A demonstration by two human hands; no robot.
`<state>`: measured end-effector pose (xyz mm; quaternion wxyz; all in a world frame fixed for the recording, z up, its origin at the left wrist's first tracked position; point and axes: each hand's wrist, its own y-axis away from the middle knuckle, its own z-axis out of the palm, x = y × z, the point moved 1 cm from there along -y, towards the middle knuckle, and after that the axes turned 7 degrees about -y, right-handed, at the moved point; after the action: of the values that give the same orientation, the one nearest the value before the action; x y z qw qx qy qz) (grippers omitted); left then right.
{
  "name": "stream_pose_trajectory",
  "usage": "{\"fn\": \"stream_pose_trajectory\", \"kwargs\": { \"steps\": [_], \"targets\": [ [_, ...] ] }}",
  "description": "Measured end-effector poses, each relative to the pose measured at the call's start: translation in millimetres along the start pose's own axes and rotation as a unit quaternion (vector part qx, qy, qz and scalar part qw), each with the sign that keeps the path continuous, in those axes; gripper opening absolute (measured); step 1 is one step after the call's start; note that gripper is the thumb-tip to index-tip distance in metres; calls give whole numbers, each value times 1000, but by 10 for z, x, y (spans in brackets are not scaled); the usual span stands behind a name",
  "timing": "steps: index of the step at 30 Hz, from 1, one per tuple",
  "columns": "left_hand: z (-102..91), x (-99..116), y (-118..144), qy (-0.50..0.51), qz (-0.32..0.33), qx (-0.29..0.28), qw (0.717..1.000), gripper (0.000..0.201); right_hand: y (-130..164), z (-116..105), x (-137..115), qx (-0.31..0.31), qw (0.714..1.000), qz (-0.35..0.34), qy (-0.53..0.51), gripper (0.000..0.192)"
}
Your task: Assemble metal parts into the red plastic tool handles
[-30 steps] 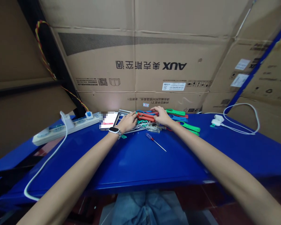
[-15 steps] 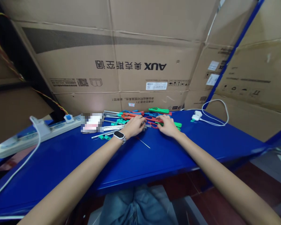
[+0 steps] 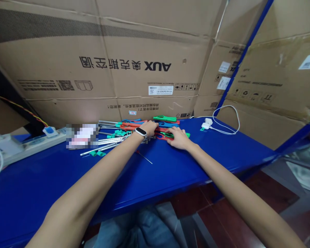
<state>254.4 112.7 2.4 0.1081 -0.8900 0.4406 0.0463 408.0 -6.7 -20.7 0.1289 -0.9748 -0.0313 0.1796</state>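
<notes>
Wearing a watch on its wrist, my left hand (image 3: pixel 150 127) reaches into a pile of long lighter parts. Its fingers bend downward beside a red lighter handle (image 3: pixel 161 130); the fingertips are mostly hidden. My right hand (image 3: pixel 180 138) lies over the right end of the pile, thumb and fingers apart and touching another red handle (image 3: pixel 163 136). A green handle (image 3: pixel 185 134) shows beneath it. Behind the hands lie a green lighter handle (image 3: pixel 165 119) and a blue one (image 3: pixel 167 124). Metal tubes (image 3: pixel 103 146) and small green caps (image 3: pixel 121 133) spread to the left.
A thin rod (image 3: pixel 146 158) lies on the blue table (image 3: pixel 170 175) before the hands. A blurred-out flat object (image 3: pixel 82 136) and a power strip (image 3: pixel 36 146) are at left. White earbuds-like pieces (image 3: pixel 207 123) and a cable (image 3: pixel 237 119) lie right. Cardboard (image 3: pixel 129 82) stands behind.
The view has turned to the right, so the table contents appear further left. My left hand has shifted slightly away from me, nearer the red handles. My right hand stays over the handles.
</notes>
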Motion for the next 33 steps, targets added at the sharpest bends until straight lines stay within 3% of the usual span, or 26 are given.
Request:
{"fn": "stream_pose_trajectory", "kwargs": {
  "steps": [3, 6, 11, 14, 16, 20, 23, 27, 33],
  "targets": [
    [-1, -8, -83, -13, 7, -7, 1000, 36, -13, 13, -5, 2, 1000, -12, -20, 30],
    [-23, 2, -112, -18, 13, 2, 1000, 33, -13, 19, -25, 16, 999, -24, -34, 35],
    [-183, -27, 5, -7, 9, 39, 999, 34, -4, 40, 16, 33, 995, -12, -96, 33],
    [-302, -81, 213, 20, -3, 90, 996, 36, 14, 38, 25, 56, 992, -26, -106, 28],
    [-342, -118, 397, 53, 2, 136, 989, 33, 28, 23, -16, 63, 995, -54, -59, 23],
    [-289, -174, 756, 110, -2, 184, 977, 33, 0, -8, -184, 21, 994, -88, 54, 26],
    [-216, -177, 953, 159, -26, 197, 967, 31, -93, 15, -309, -10, 993, -88, 77, 20],
    [-222, -160, 1187, 209, -46, 190, 958, 30, -209, 121, -396, -12, 995, -85, 59, 16],
    [-270, -284, 1646, 180, -75, 128, 973, 31, -199, 162, -418, -6, 997, -76, 4, 16]
  ]
}}
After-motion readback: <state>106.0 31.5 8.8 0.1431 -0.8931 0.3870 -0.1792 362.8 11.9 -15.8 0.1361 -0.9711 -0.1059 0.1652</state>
